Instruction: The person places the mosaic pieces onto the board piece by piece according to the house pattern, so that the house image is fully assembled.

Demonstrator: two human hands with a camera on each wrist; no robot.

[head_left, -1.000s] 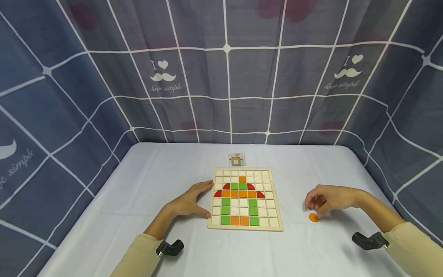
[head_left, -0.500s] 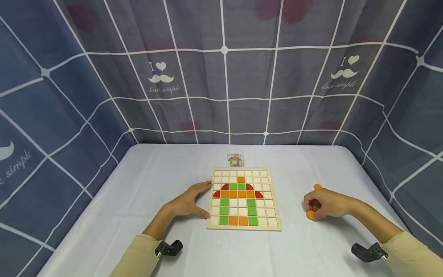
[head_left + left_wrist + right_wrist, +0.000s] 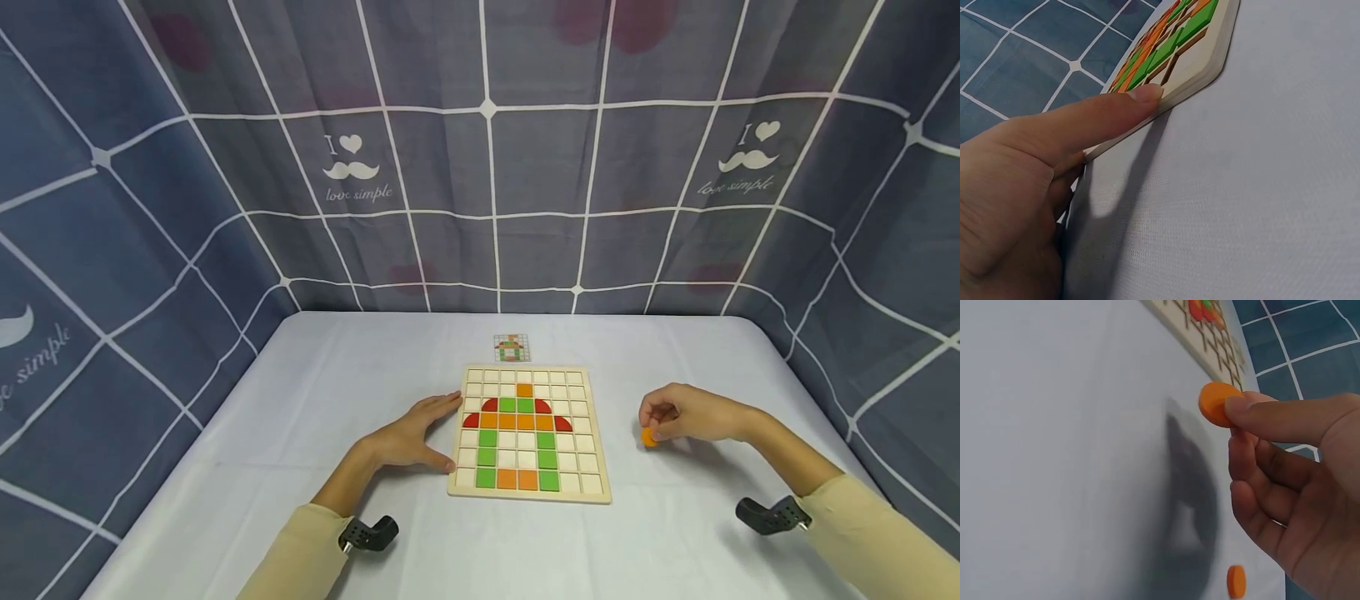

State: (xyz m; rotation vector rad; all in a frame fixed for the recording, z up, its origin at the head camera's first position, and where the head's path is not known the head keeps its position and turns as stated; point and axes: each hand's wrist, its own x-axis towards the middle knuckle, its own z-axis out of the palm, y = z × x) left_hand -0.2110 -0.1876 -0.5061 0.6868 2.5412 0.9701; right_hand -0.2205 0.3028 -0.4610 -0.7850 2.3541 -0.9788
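Observation:
A wooden grid board (image 3: pixel 525 495) lies on the white table, bearing green, orange and red tiles in a house-like pattern. My left hand (image 3: pixel 411 433) rests along its left side, fingers extended to the upper part of the edge. In the left wrist view the thumb (image 3: pixel 1144 95) touches the board's rim. To the right of the board, my right hand (image 3: pixel 693 412) pinches an orange round disc (image 3: pixel 1215 405) between thumb and fingers, above the tablecloth. A second orange disc (image 3: pixel 1236 581) lies on the table beneath that hand; the hand hides it in the head view.
Just beyond the board lies a small pattern card (image 3: pixel 512 347) with a similar coloured picture. A white cloth (image 3: pixel 330 358) covers the table. Dark grid-patterned curtains (image 3: pixel 540 167) stand around its back and sides.
The right hand has taken hold of the nearer orange disc, lifted it, and moved a little left and away from me. The left hand stays at the board's edge.

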